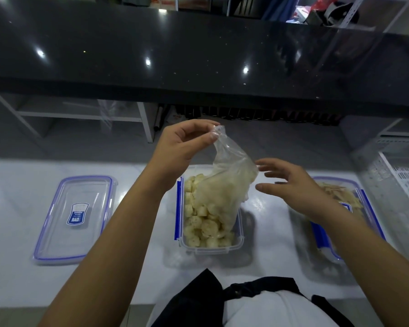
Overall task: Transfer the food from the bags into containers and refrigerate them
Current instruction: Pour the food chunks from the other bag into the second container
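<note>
White counter (21,286) across the near field, dark glossy upper counter (198,48) behind it. On the white surface, three pieces in a row: a loose lid (75,218) lying flat at the left, an open container (210,247) in the middle, a second container (366,208) at the right, partly hidden under the right forearm, pale food inside.

Above the middle container, a clear plastic bag (224,182) hanging mouth-down, long axis running from the raised corner at upper left down to the right side of the container (steeply tilted, not plumb). Pale food chunks (198,223) already heaped in the container, some apparently still inside the lower part of the bag.

Left hand (184,147) high over the container's far end, thumb and fingertips pinched together on the bag's top corner. Right hand (291,185) just beside the bag's right flank, fingers spread and relaxed, clasping nothing; touching the film or a hair off it, impossible to say.

Likely next: a shake or squeeze downward along the bag to free the last chunks, the right hand nearer to the bulge. Nothing between that hand and the bag. Risk: chunks spilling over the container's right rim, where the bag's mouth sits close to the edge.
</note>
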Demonstrator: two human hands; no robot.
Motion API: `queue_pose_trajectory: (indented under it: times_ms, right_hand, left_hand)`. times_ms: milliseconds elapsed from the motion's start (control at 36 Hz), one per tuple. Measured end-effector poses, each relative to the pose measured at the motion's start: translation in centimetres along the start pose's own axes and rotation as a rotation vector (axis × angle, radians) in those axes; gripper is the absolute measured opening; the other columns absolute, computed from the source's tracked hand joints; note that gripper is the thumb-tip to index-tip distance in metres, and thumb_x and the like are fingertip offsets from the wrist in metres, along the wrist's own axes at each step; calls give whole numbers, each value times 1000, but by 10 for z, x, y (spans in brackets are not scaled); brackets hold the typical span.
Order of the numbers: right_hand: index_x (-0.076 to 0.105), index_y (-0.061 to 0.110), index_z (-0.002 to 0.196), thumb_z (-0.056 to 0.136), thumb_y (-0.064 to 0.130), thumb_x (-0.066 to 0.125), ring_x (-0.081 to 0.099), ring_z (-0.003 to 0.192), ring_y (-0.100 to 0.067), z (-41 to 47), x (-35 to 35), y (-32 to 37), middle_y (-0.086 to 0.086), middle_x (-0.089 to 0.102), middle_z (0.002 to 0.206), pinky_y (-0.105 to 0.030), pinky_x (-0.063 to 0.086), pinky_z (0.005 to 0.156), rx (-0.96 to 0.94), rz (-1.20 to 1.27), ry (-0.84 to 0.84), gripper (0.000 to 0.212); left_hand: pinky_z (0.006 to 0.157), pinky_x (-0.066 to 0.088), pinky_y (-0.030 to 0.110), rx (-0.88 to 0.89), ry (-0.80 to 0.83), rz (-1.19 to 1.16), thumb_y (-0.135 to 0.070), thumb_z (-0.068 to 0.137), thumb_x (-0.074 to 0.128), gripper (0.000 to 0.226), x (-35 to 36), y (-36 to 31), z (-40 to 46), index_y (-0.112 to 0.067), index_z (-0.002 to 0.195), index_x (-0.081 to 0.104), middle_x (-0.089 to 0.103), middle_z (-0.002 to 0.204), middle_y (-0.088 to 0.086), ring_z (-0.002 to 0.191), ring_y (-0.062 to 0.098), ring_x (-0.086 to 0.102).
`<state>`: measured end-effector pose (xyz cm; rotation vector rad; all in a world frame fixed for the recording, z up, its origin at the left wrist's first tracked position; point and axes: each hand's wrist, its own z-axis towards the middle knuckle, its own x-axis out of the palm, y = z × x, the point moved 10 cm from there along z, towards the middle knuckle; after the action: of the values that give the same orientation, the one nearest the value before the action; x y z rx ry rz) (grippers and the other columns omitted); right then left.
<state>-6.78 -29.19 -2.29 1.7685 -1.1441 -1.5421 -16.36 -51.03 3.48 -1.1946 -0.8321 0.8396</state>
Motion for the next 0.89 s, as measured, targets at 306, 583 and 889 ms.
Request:
queue_pose_trajectory:
  times_ms: [306,583,889]
  right_hand:
    - [52,43,138,97,17,63,45,122,-9,35,3,0,12,46,142,-26,39,92,-53,-172,23,50]
    - [68,16,101,89,25,52,66,82,-23,37,40,-23,-10,74,91,-44,51,88,410,597,170,22]
    - [71,18,83,89,13,67,70,84,-20,12,22,-26,-1,73,88,-41,54,87,362,894,-25,8]
  left_hand:
    - [96,56,35,-15,26,-44,-12,93,66,15,8,-2,-1,-8,106,72,75,104,2,104,22,70]
    - [91,57,34,-21,20,-87,-11,95,64,14,6,-3,-5,-15,104,74,75,106,5,103,25,70]
    - [90,55,33,-35,-74,-196,-10,95,62,14,-7,5,-12,-13,104,72,74,100,3,100,23,68]
